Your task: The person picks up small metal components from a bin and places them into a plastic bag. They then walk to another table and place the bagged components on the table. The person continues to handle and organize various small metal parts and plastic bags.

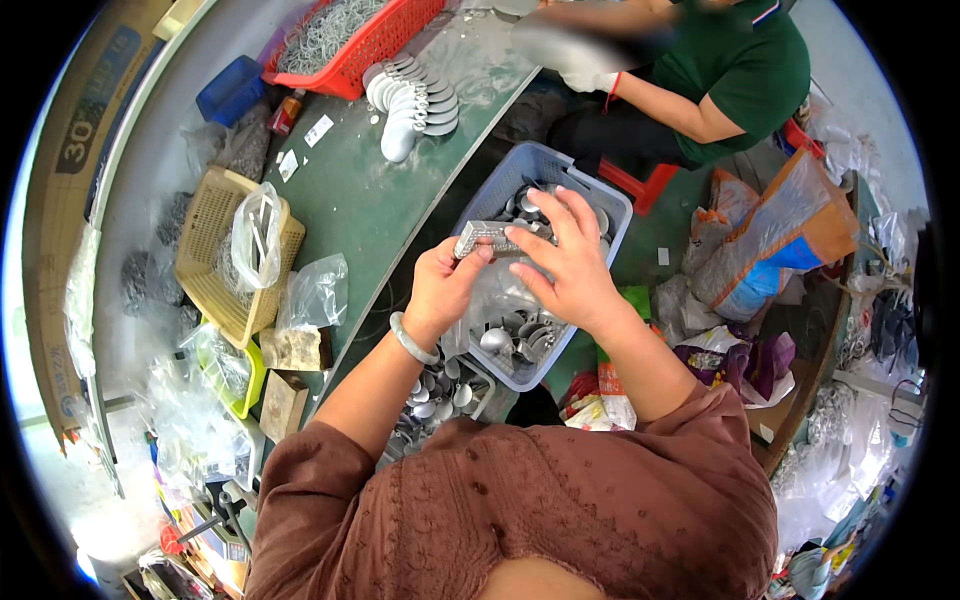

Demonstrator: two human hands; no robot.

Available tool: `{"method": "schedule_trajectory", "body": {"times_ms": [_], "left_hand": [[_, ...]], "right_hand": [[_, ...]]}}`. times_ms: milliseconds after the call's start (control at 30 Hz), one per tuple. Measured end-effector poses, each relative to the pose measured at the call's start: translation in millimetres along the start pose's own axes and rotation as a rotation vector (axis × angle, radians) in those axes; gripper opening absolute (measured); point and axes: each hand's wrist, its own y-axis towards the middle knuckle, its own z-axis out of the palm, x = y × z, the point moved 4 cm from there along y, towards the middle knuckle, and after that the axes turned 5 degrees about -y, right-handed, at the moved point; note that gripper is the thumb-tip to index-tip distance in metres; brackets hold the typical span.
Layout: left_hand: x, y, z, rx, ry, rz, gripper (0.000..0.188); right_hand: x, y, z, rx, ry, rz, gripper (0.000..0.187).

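The left hand (445,285) is gripping 1 silvery oblong block (482,236) above the blue plastic basket (508,176); the right hand (572,262), loosely splayed, is touching its end.

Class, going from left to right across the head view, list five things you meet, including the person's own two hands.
Brown cardboard → beige plastic basket → left hand → right hand → orange-and-blue plastic bag.

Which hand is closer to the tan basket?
Left. The left hand is to the right of the tan basket; the right hand is farther off, past the left hand.
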Motion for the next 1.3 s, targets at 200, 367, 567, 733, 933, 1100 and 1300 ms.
{"method": "schedule_trajectory", "body": {"times_ms": [200,367,567,733,933,1100,1300], "left_hand": [[-4,-2,3,-0.008,0.257,0.052,0.015],[15,-3,-3,-0.007,0.068,0.040,0.012],[13,-12,-5,0.006,-0.021,-0.008,0.012],[15,-27,-23,-0.044,-0.032,-0.035,0.012],[20,-52,-53,-0.134,-0.019,-0.120,0.012],[22,-80,-81,-0.222,-0.054,-0.133,0.014],[22,-107,-103,-0.296,-0.079,-0.153,0.015]], "right_hand": [[-2,-6,1,0.013,-0.028,0.011,0.035],[-1,-8,0,0.014,0.018,0.010,0.033],[7,-8,1,0.041,0.063,-0.003,0.030],[17,-6,16,0.061,0.114,-0.047,0.030],[27,6,39,0.057,0.202,-0.089,0.030],[43,22,62,0.074,0.297,-0.139,0.028],[63,29,86,0.094,0.361,-0.187,0.026]]}}
